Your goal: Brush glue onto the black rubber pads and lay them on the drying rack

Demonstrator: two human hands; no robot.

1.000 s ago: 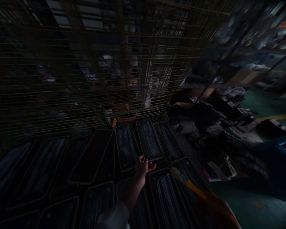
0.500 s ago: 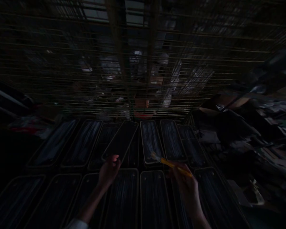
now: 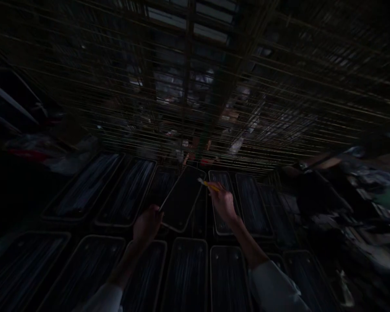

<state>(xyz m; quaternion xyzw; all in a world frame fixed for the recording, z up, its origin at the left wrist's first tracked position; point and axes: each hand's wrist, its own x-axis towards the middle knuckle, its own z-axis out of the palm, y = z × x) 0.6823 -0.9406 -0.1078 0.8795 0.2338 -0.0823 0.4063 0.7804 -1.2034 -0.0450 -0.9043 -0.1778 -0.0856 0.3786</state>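
Observation:
My right hand (image 3: 223,200) is closed round the yellow handle of a paintbrush (image 3: 207,183). The pale bristles reach the far right edge of a plain dark panel (image 3: 182,200) with rounded corners; whether they touch it I cannot tell. My left hand (image 3: 146,223) has its fingers closed on the panel's left edge and holds it tilted above the row of other panels. Around it lie similar panels with streaky, whitish brush marks, such as one panel (image 3: 222,203) under my right forearm and another panel (image 3: 126,190) to the left.
A nearer row of streaked panels (image 3: 185,273) lies below my hands. Beyond the far row rises a screen of thin horizontal bars (image 3: 195,108), with clutter behind it. Dark piled material (image 3: 318,195) stands at the right, and pale and red bags (image 3: 48,154) at the left. The light is very dim.
My right hand has carried the paintbrush up and left, from over a streaked panel to the plain panel's far end. My left hand now grips that panel's edge, and the view has tilted.

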